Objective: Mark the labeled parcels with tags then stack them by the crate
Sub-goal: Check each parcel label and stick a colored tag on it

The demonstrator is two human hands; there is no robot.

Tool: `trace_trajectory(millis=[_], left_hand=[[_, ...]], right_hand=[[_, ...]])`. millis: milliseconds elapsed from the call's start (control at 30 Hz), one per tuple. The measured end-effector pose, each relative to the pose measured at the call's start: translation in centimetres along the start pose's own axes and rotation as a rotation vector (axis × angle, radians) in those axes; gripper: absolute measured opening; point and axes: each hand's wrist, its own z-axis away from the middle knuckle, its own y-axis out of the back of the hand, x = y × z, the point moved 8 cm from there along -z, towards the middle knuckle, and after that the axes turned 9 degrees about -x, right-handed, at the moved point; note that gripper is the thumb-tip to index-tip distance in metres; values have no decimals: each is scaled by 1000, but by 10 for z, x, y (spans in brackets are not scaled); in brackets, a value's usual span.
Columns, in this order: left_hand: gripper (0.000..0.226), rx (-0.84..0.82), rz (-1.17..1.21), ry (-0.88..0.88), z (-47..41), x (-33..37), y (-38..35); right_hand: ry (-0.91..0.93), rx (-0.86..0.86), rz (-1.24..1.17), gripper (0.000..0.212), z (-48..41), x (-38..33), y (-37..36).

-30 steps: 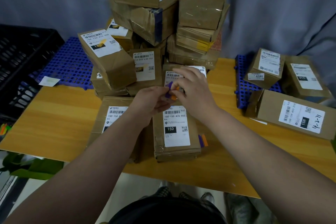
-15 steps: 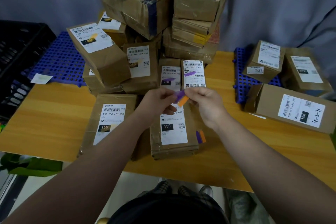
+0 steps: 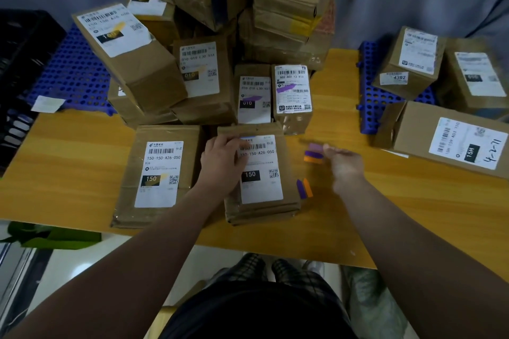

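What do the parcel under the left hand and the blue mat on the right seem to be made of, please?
The parcel looks like matte brown cardboard, creased, with a white paper label. The blue mat appears to be moulded plastic, given its regular grid of holes.

A single head-worn wide-angle view looks forward and steeply down, close over the left hand (image 3: 220,162) and right hand (image 3: 344,162), the wooden table (image 3: 385,217) beneath them (no second view shares the scene).
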Motion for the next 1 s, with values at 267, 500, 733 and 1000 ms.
trace_trajectory(millis=[267, 500, 733, 1000], left_hand=[[34, 31, 90, -25, 5, -13, 8], [33, 39, 254, 16, 9, -25, 1], [34, -3, 284, 27, 8, -26, 0], [34, -9, 260, 3, 9, -24, 3]], right_hand=[[156, -600, 243, 11, 56, -14, -85], [253, -560, 475, 8, 66, -7, -107], [369, -436, 594, 10, 58, -5, -111], [459, -380, 751, 19, 53, -13, -113]])
